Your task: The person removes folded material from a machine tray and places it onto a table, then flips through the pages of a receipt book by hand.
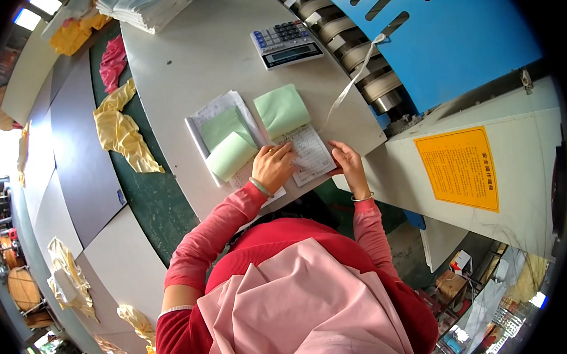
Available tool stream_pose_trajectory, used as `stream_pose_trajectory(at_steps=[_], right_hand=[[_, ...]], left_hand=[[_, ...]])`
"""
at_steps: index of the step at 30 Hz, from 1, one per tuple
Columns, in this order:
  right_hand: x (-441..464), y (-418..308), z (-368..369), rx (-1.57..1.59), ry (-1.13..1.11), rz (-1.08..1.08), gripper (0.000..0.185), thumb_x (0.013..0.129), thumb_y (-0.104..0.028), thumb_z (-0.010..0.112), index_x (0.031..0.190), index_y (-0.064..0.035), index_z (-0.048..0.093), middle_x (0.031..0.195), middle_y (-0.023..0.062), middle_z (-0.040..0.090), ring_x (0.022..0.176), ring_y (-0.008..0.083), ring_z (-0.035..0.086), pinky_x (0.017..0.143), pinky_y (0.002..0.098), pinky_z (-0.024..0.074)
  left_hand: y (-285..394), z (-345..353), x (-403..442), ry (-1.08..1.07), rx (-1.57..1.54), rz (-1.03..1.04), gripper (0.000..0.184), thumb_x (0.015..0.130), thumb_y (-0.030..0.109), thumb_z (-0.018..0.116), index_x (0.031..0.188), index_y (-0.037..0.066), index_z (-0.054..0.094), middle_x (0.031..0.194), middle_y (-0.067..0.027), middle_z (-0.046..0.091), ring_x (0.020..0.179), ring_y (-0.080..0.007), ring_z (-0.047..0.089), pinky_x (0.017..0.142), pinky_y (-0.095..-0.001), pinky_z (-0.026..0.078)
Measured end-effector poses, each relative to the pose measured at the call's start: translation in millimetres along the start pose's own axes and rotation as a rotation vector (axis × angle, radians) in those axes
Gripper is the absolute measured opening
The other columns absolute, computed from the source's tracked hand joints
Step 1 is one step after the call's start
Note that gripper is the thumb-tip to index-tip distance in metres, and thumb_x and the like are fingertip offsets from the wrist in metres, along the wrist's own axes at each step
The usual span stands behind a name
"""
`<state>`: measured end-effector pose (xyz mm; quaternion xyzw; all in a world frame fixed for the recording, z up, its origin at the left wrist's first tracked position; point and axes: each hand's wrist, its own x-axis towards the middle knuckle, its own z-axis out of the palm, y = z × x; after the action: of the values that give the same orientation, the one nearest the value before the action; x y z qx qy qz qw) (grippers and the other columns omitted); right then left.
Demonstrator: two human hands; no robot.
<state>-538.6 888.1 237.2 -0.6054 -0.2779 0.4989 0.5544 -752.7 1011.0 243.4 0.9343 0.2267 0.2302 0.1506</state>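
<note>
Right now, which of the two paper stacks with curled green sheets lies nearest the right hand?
The rightmost stack, its edge by the right hand; the other stack lies farther left.

My left grip is palm down, fingers bent. My right grip curls inward. Both arms reach forward.

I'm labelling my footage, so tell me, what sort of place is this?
Probably a garment or textile workshop, judging by the loose yellow cloth, the pink cloth near it, and the blue machine panel beside a row of rollers.
</note>
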Motion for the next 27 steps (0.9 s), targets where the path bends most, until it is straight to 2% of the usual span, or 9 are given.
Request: stream_pose_trajectory(at_steps=[4, 7, 11, 13, 15, 18, 19, 21, 27], right_hand=[[5, 8, -3, -0.088, -0.017, -0.069, 0.048, 0.096, -0.035, 0.056, 0.129, -0.0005, 0.053, 0.095, 0.0047, 0.065, 0.079, 0.01, 0.065, 0.062, 0.0241, 0.0548], [5, 8, -4, -0.08, -0.025, -0.053, 0.048, 0.096, -0.035, 0.056, 0.129, -0.0007, 0.053, 0.095, 0.0052, 0.065, 0.08, 0.0107, 0.065, 0.062, 0.0253, 0.0559], [2, 0, 1, 0.012, 0.003, 0.025, 0.041, 0.096, -0.026, 0.059, 0.127, 0.0005, 0.055, 0.099, 0.0034, 0.066, 0.087, 0.0057, 0.057, 0.079, 0.0195, 0.0442], [-2, -7, 2, 0.044, 0.003, 0.096, 0.041, 0.096, -0.026, 0.059, 0.128, 0.0003, 0.055, 0.1, 0.0035, 0.065, 0.088, 0.0057, 0.057, 0.079, 0.0195, 0.0443], [2, 7, -1, 0.029, 0.006, 0.03, 0.041, 0.096, -0.026, 0.058, 0.128, 0.0004, 0.054, 0.1, 0.0036, 0.065, 0.088, 0.0059, 0.058, 0.08, 0.0194, 0.0443], [4, 7, -2, -0.013, 0.011, -0.035, 0.041, 0.096, -0.026, 0.058, 0.128, 0.0006, 0.055, 0.099, 0.0032, 0.065, 0.089, 0.0062, 0.058, 0.081, 0.0194, 0.0442], [4, 7, -1, -0.029, 0.012, -0.049, 0.041, 0.096, -0.026, 0.057, 0.127, 0.0007, 0.055, 0.099, 0.003, 0.066, 0.089, 0.0063, 0.058, 0.081, 0.0194, 0.0442], [7, 14, -4, -0.031, -0.009, -0.064, 0.041, 0.097, -0.029, 0.056, 0.128, -0.0007, 0.054, 0.097, 0.0024, 0.065, 0.084, 0.0072, 0.06, 0.073, 0.0207, 0.0485], [7, 16, -10, -0.11, -0.008, -0.028, 0.044, 0.096, -0.032, 0.056, 0.128, -0.0018, 0.054, 0.095, 0.0023, 0.064, 0.079, 0.0082, 0.062, 0.064, 0.0224, 0.0528]], left_hand=[[-8, 7, 0, 0.03, -0.002, 0.016, 0.017, 0.074, 0.017, 0.07, 0.089, 0.01, 0.067, 0.11, -0.0035, 0.067, 0.097, -0.0194, 0.065, 0.088, -0.0341, 0.046], [-6, 2, 6, 0.04, -0.021, -0.019, 0.012, 0.074, 0.014, 0.068, 0.085, 0.012, 0.068, 0.102, -0.0024, 0.069, 0.088, -0.0201, 0.066, 0.083, -0.0341, 0.048], [-12, -6, 20, 0.096, -0.232, -0.258, 0.006, 0.072, 0.014, 0.066, 0.077, 0.011, 0.066, 0.085, -0.0034, 0.068, 0.077, -0.0243, 0.066, 0.069, -0.0355, 0.05], [-26, -14, 34, 0.257, -0.288, -0.523, 0.005, 0.078, 0.014, 0.065, 0.083, 0.012, 0.066, 0.075, -0.0052, 0.064, 0.069, -0.0271, 0.063, 0.062, -0.0382, 0.049], [-40, -32, 47, 0.475, -0.269, -0.602, 0.008, 0.081, 0.012, 0.064, 0.089, 0.012, 0.064, 0.073, -0.0065, 0.061, 0.068, -0.0278, 0.06, 0.062, -0.0394, 0.048], [-29, -47, 41, 0.436, -0.324, -0.511, 0.01, 0.082, 0.011, 0.063, 0.092, 0.011, 0.062, 0.073, -0.0074, 0.061, 0.068, -0.0275, 0.059, 0.062, -0.0389, 0.047], [-25, -42, 32, 0.386, -0.287, -0.328, 0.012, 0.079, 0.014, 0.067, 0.088, 0.009, 0.061, 0.07, -0.0063, 0.06, 0.067, -0.0272, 0.059, 0.062, -0.038, 0.047], [-16, -35, 17, 0.102, -0.2, -0.055, 0.025, 0.076, 0.015, 0.073, 0.096, 0.005, 0.063, 0.089, -0.0074, 0.067, 0.077, -0.0244, 0.064, 0.07, -0.0367, 0.049], [3, -5, -1, -0.025, 0.005, -0.043, 0.047, 0.071, 0.032, 0.075, 0.108, 0.005, 0.064, 0.125, -0.0116, 0.06, 0.107, -0.0264, 0.062, 0.087, -0.038, 0.047]])
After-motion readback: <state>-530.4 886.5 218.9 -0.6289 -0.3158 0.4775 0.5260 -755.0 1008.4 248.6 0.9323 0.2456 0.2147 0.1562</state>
